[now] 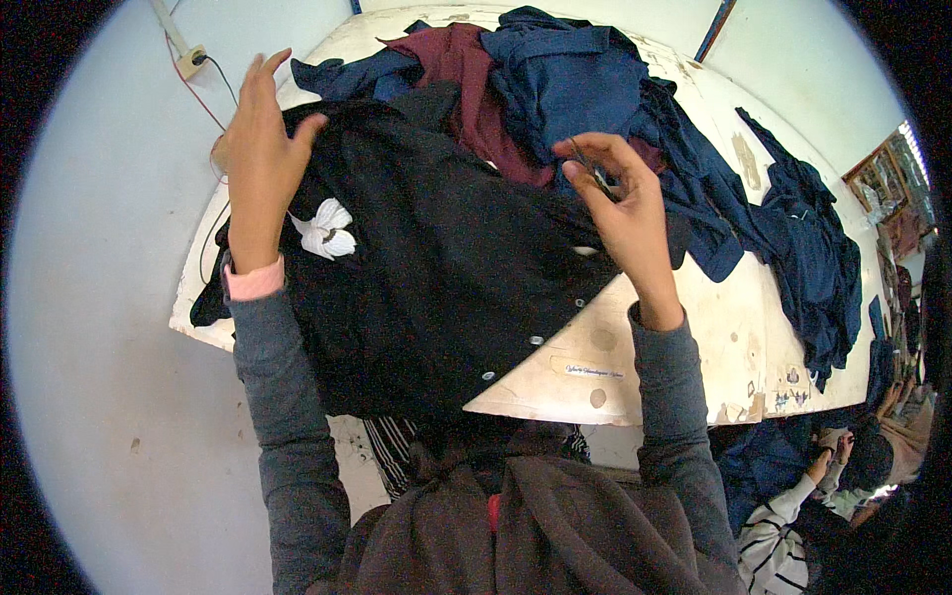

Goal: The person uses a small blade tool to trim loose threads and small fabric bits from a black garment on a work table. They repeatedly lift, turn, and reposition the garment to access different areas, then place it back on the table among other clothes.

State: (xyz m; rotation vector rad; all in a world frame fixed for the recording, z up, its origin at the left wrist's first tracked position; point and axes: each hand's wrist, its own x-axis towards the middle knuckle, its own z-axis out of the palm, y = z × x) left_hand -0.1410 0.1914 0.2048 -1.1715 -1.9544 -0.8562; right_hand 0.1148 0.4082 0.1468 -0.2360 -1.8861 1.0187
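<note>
A black buttoned garment (426,268) is spread over the near left of the table, with pale buttons along its slanting edge. My left hand (263,149) is raised over its far left part, fingers stretched out and thumb apart, holding nothing. Over the garment's right side, my right hand (630,193) pinches a small, thin, dark metal tool (592,171) that looks like thread snips; the fingers partly hide it. A white flower-shaped piece (325,230) shows on the black cloth, just below my left hand.
Navy garments (565,84) and a maroon one (461,74) lie heaped at the far side. More navy cloth (813,258) hangs over the right edge of the worn pale table (654,367). A socket (191,61) with cables is on the left wall. Another person (793,516) sits at lower right.
</note>
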